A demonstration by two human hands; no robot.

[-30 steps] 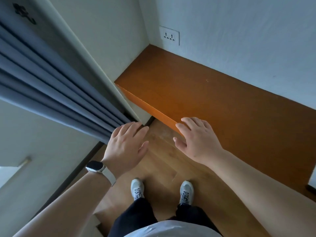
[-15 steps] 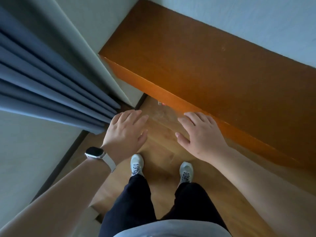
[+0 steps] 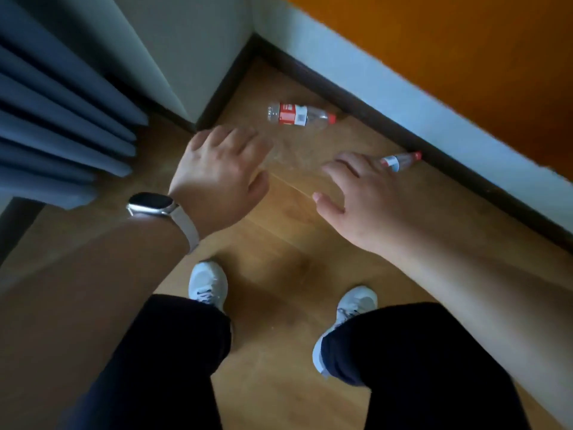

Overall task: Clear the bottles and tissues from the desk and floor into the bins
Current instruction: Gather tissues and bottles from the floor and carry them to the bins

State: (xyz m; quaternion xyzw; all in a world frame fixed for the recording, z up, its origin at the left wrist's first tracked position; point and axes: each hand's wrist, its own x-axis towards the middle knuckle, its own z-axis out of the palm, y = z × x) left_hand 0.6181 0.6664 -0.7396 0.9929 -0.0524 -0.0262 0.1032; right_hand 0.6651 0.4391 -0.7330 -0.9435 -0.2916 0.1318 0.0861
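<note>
Two clear plastic bottles with red labels and red caps lie on the wooden floor under the desk. The first bottle [image 3: 299, 115] lies near the wall corner, just beyond my left hand [image 3: 221, 172]. The second bottle [image 3: 401, 160] lies by the dark skirting board, partly hidden behind the fingers of my right hand [image 3: 359, 193]. Both hands are stretched out palm down above the floor with straight fingers and hold nothing. No tissues or bins are in view.
The orange desk [image 3: 465, 57] overhangs the floor at the upper right. A blue curtain [image 3: 55, 119] hangs at the left. A white wall and dark skirting board [image 3: 356, 110] close off the corner. My two feet in white shoes stand on the floor below.
The view has dropped below the desk edge, and both bottles on the floor have come into sight. My hands have moved down and forward toward them, and my knees have bent.
</note>
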